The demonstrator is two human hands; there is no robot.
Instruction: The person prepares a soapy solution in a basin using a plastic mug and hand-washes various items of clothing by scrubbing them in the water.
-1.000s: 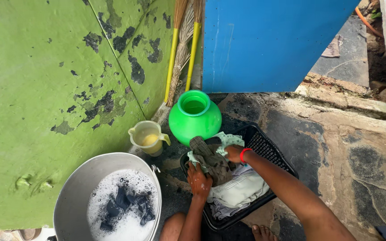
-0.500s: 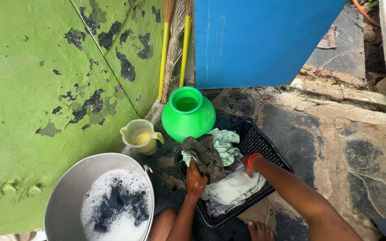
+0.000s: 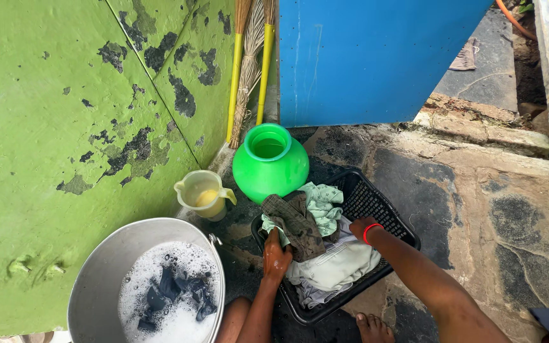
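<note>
**Inspector:** State the step in hand.

**Worker:** Sorting laundry. My left hand (image 3: 276, 259) is closed around the dark brown cloth (image 3: 297, 223), which sits on top of the pile in the black basket (image 3: 390, 216). My right hand (image 3: 358, 227) is sunk among the clothes beside it; whether its grip is closed, I cannot tell.

**Inspector:** Position of the cloth relative to the grip?

**Worker:** Directly above my left fingers, draped against the pale green garment (image 3: 321, 204), over the white clothes (image 3: 338, 265).

**Inspector:** Requirement for the next move?

**Worker:** In my judgement, lifting it free of the pile without dragging the others. The metal basin (image 3: 106, 273) of suds stands just left.
</note>
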